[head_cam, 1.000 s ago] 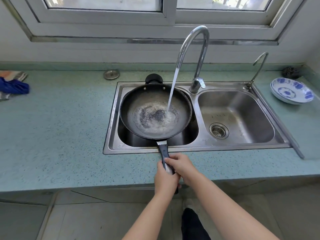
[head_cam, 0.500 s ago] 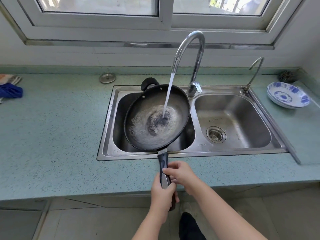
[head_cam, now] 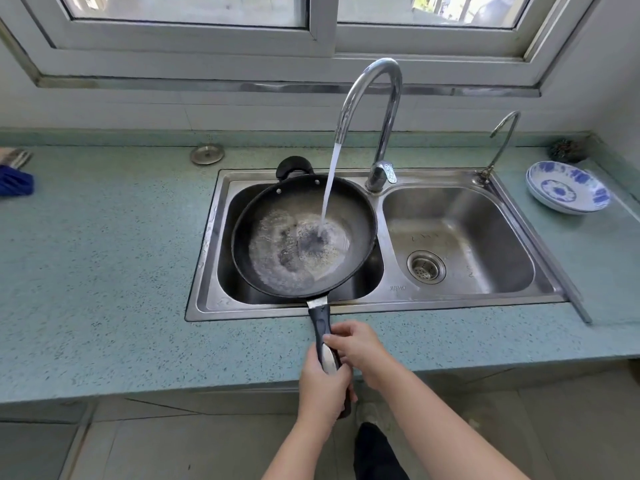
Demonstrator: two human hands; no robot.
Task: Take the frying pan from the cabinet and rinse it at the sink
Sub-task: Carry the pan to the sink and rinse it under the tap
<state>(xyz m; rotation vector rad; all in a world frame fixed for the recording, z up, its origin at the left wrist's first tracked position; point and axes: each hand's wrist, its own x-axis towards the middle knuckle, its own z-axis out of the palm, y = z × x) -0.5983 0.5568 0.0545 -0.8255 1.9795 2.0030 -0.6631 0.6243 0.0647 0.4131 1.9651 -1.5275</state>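
A black frying pan [head_cam: 270, 216] hangs over the left basin of the steel double sink [head_cam: 388, 299], tilted slightly toward the left. Water pools and swirls in its bottom. A stream from the tall chrome tap [head_cam: 377, 98] lands right of the pan's centre. Its long dark handle [head_cam: 320, 320] reaches back over the counter edge. My left hand [head_cam: 322, 386] is wrapped around the rear end of the handle. My right hand [head_cam: 360, 348] grips the handle just ahead of it, from the right side.
The right basin [head_cam: 485, 216] has a drain strainer [head_cam: 426, 266]. A small second tap [head_cam: 502, 140] stands at the sink's back right. Blue-and-white plates [head_cam: 568, 192] sit on the teal counter [head_cam: 104, 271] at right. A metal sink plug [head_cam: 207, 154] lies behind the sink; a blue cloth [head_cam: 14, 181] at far left.
The pan has rocked from level to tilted left, and the water in it has swirled toward that side. Both hands stay on the handle.
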